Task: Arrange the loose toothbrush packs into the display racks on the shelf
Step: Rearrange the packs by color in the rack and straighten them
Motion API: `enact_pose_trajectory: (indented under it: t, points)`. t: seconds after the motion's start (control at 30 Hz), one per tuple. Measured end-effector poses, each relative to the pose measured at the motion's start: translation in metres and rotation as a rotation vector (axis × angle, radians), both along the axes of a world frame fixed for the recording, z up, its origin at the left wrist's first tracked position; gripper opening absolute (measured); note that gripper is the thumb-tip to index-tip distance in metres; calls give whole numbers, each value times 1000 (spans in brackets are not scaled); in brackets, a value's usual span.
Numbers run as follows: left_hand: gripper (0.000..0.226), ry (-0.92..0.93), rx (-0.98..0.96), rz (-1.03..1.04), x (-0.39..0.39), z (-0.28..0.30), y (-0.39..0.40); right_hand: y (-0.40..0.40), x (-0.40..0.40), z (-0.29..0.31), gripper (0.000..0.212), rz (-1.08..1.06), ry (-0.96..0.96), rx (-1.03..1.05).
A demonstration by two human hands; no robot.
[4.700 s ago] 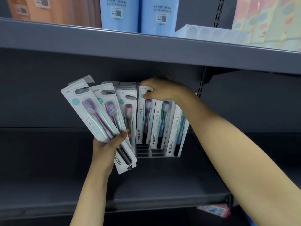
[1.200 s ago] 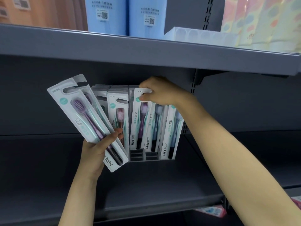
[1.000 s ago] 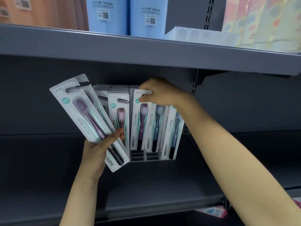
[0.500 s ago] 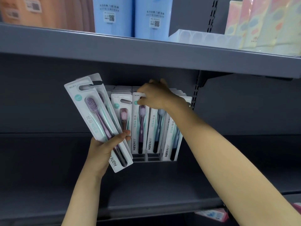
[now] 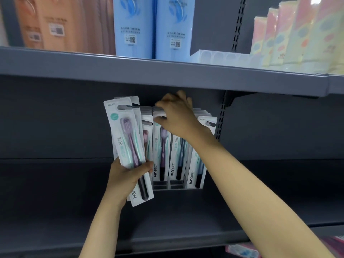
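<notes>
A grey display rack (image 5: 168,185) stands on the middle shelf and holds several rows of upright toothbrush packs (image 5: 176,155). The rightmost pack (image 5: 195,170) leans to the left. My right hand (image 5: 178,118) is blurred at the top of the front pack with the purple brush (image 5: 162,146), thumb on its face and fingers over its top edge. My left hand (image 5: 126,176) grips the lower end of a small stack of loose packs (image 5: 126,144), held nearly upright just left of the rack. The stack hides the rack's left rows.
The upper shelf edge (image 5: 167,75) hangs close above the rack tops. On it stand blue packs (image 5: 134,25), orange packs (image 5: 55,25), a clear tray (image 5: 223,56) and pastel packs (image 5: 297,34). The dark shelf board (image 5: 186,220) spreads around the rack. A pink pack (image 5: 240,250) lies below.
The fanned packs in my left hand have closed into a stack, turned more upright and come nearer the rack. My right hand stays at the purple-brush pack's top.
</notes>
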State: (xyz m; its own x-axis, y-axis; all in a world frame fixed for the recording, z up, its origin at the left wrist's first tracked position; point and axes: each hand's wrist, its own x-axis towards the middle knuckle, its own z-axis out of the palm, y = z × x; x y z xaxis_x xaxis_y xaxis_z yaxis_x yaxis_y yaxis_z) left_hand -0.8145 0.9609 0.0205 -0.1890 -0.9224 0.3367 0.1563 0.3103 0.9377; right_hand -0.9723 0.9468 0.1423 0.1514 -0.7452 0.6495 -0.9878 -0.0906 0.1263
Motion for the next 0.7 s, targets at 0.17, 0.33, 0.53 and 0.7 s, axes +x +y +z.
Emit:
enact_pose_trajectory:
  t: [0.17,0.33,0.53,0.7]
  points:
    - [23,-113,3,35,-7,-5,4,23,21,4,32,309,-510,-175]
    - [29,-127,6,20,-15,-5,13,41,26,7,56,312,-592,188]
    - [26,-129,-15,89,-17,-2,17,53,25,-3,66,266,-655,326]
    - [27,-133,-37,84,-20,-1,19,59,25,-18,55,247,-846,426]
